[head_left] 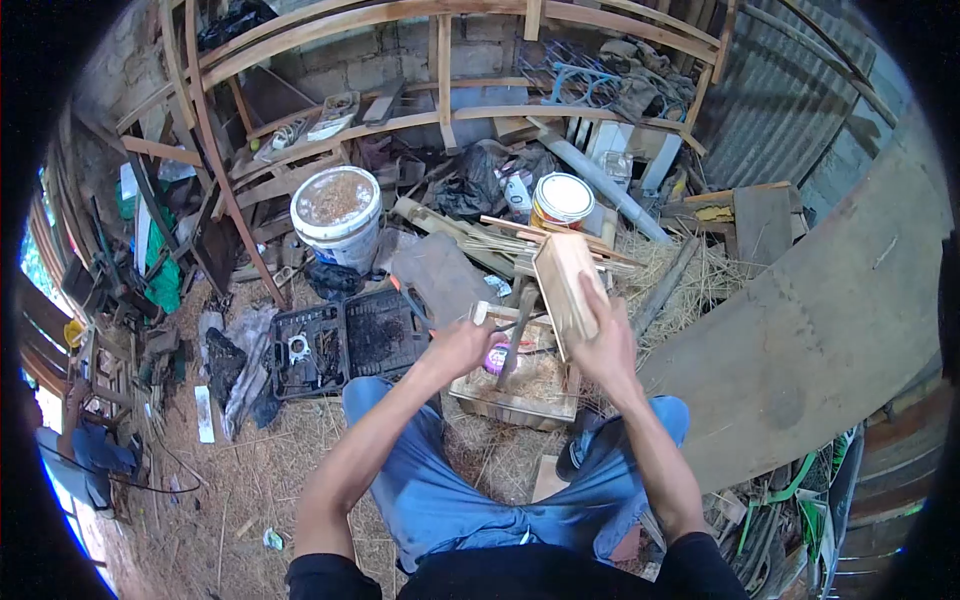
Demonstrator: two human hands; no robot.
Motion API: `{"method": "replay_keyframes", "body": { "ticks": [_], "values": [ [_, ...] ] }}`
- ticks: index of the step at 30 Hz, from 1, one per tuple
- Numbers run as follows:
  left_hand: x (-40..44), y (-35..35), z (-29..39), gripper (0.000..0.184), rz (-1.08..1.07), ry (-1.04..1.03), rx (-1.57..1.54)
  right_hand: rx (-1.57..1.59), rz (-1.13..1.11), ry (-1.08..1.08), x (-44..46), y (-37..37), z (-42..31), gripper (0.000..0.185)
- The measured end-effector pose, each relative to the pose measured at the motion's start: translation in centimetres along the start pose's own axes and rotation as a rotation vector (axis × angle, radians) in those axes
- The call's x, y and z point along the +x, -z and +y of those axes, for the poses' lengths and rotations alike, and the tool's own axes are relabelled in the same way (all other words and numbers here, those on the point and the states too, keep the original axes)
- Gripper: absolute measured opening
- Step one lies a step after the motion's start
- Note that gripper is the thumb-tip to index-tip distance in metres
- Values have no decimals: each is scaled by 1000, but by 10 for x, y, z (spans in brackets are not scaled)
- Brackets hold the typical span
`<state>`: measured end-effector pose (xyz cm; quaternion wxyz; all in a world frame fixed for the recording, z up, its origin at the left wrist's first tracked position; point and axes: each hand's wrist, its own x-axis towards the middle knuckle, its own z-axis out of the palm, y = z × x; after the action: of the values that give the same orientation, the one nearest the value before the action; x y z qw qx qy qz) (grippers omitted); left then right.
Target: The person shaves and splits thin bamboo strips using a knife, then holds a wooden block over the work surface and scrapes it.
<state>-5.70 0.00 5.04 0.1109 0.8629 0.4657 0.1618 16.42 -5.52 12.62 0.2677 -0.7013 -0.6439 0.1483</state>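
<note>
My right hand [606, 345] grips a pale wooden box-like piece [572, 285], its fingers on the broad side and the piece standing tilted. My left hand [462, 350] is closed at the left edge of a low wooden crate [510, 408]; what its fingers hold is hidden. Just beyond that wrist an orange-handled tool [408, 300] slants up to the left, and I cannot see whether it is in the hand. Inside the crate are a dark, long tool [515, 345], a pink-purple round item [497, 360] and wood shavings.
An open black tool case [345, 340] lies left of my knees. Behind stand a white bucket [338, 225] and a smaller paint can [562, 202], beside wood strips [480, 240]. A large sheet [800, 350] leans at right. Another person [85, 450] is at far left.
</note>
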Motion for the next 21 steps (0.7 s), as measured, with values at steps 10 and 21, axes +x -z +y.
{"method": "replay_keyframes", "body": {
  "ticks": [10, 21],
  "values": [
    [-9, -12, -6, 32, -40, 23, -26, 228, 743, 379, 0, 28, -17, 76],
    [-5, -21, 7, 34, -19, -18, -11, 27, 187, 137, 1, 9, 11, 78]
  ]
}}
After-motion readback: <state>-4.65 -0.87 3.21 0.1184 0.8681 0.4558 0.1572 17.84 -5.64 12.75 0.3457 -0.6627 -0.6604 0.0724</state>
